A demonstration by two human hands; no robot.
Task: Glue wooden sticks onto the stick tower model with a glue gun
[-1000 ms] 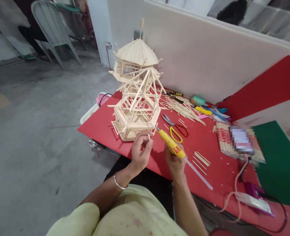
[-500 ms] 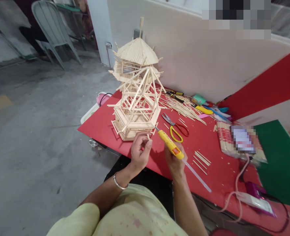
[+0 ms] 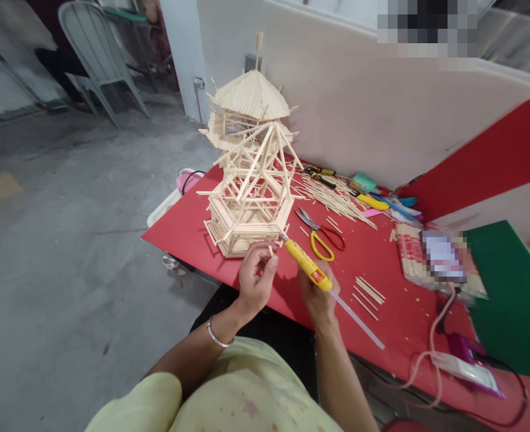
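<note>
Rightward on the red worktop [image 3: 181, 231], a clear packet [image 3: 406, 240] with red print holds a bundle of wooden sticks, with a blurred flat device [image 3: 445, 257] lying over it; below the left edge juts a white tray [image 3: 163, 207], a pink thing [image 3: 187, 180] at its far end. An unroofed stick frame [image 3: 256, 230] stands near the left corner, red surface showing between it and that corner. The left hand [image 3: 256, 279], above the near edge, pinches a short stick [image 3: 271, 251] between thumb and fingers; the right hand [image 3: 316, 288] is wrapped around a yellow glue gun [image 3: 307, 264], its nozzle at the frame's near right corner, whether touching I cannot tell. A translucent glue stick [image 3: 359, 321] trails from the gun toward the near edge. Between gun and packet, a strip of red surface carries cut sticks [image 3: 369, 289] and, farther back, scissors [image 3: 321, 237] with one red and one yellow handle. A roofed stick tower [image 3: 251, 96] rises close behind the frame, blocking the far left. Loose sticks [image 3: 337, 201] and black-and-yellow pliers [image 3: 321, 175] crowd the back edge below a pale partition [image 3: 359, 102]. Beyond the packet, a green board [image 3: 508, 288] and a pink cable [image 3: 431, 336] take up the right end.
</note>
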